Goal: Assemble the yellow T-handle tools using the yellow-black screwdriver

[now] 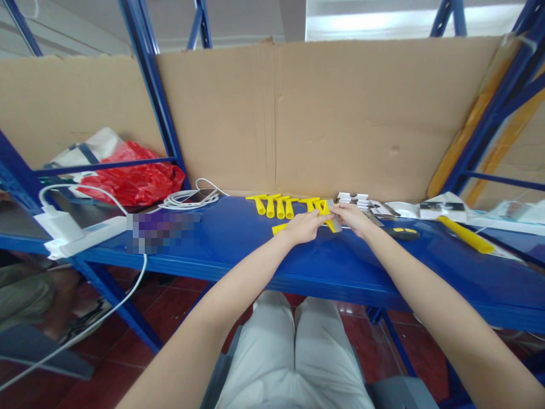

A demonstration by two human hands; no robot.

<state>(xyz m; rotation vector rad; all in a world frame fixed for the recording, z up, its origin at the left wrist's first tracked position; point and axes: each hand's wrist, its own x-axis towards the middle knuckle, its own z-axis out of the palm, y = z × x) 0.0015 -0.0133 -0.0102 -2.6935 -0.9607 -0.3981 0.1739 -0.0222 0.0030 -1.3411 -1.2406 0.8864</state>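
Over the blue shelf top, my left hand (303, 228) is closed around a yellow T-shaped plastic handle (325, 208). My right hand (352, 218) meets it from the right, its fingers pinched on a flat metal blade (336, 225) that lies against the yellow head. How firmly blade and handle are joined I cannot tell. Beneath my left hand another yellow piece (279, 228) shows partly. Just behind, several yellow T-shaped handles (280, 207) lie in a row by the cardboard. Beyond my right hand are small white-and-silver pieces (353, 197), partly covered.
A black-and-yellow tool (402, 233) lies right of my right forearm, with a yellow tube (466, 234) and a small box (443, 210) farther right. At left are a power strip (96, 234), coiled white cable (187, 199) and red bag (131, 176). Cardboard (340, 119) walls the back.
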